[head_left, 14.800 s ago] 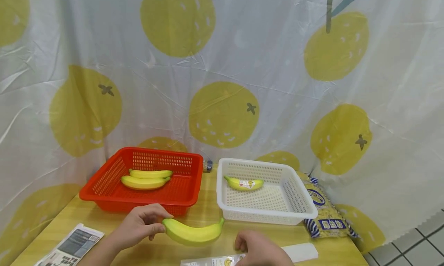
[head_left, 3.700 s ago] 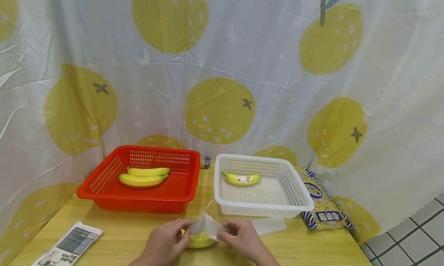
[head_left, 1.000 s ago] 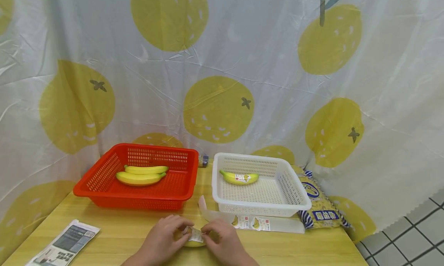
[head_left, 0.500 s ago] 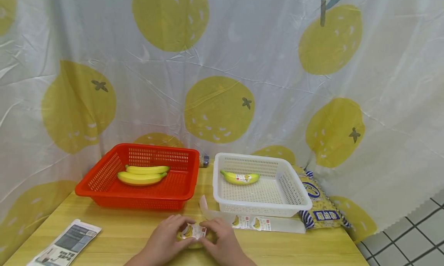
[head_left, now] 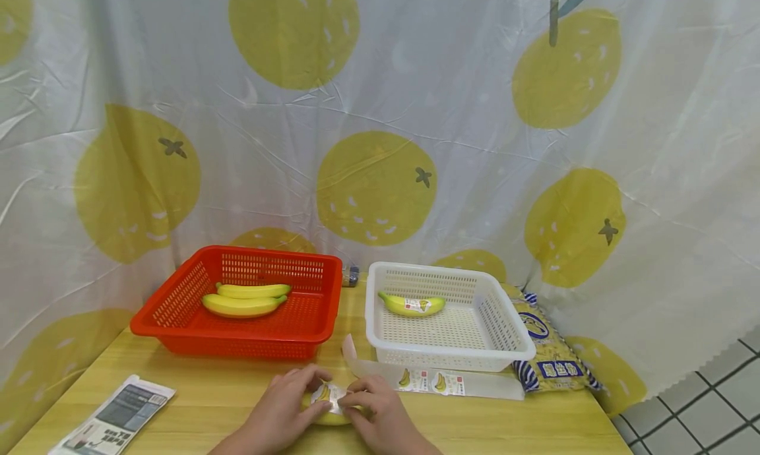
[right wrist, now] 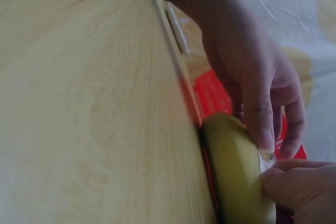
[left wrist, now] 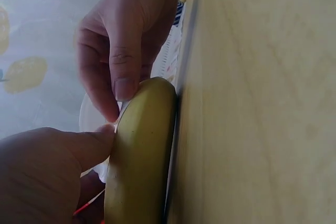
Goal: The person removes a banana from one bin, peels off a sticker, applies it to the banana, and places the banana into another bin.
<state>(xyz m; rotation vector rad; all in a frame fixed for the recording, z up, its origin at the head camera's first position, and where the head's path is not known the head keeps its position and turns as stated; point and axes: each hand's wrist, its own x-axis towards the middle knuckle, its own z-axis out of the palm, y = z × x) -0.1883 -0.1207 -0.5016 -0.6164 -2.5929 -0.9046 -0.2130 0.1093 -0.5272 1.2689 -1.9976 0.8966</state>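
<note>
One banana (head_left: 330, 415) lies on the table (head_left: 202, 389) at the near edge, both hands on it. Left hand (head_left: 279, 412) has its grip curled round the banana's left part, thumb on its side, per left wrist view. Right hand (head_left: 382, 419) pinches a sticker (head_left: 328, 395) against the banana's top, fingers curled over the fruit. Sticker is white with a small banana print.

Just behind, a sticker strip (head_left: 439, 381) lies flat on the table in front of the white basket (head_left: 510, 339), two stickers on it, left end curled up.

White basket holds one banana (head_left: 412, 304) with a label, at the back. Red basket (head_left: 178, 316) to its left holds two bananas (head_left: 245, 299), side by side, no labels visible.

Leaflet (head_left: 113, 423) at table's near left. Snack bag (head_left: 549, 359) right of the white basket, touching it. Small dark object (head_left: 351, 277) between baskets at the back, too small to tell.
</note>
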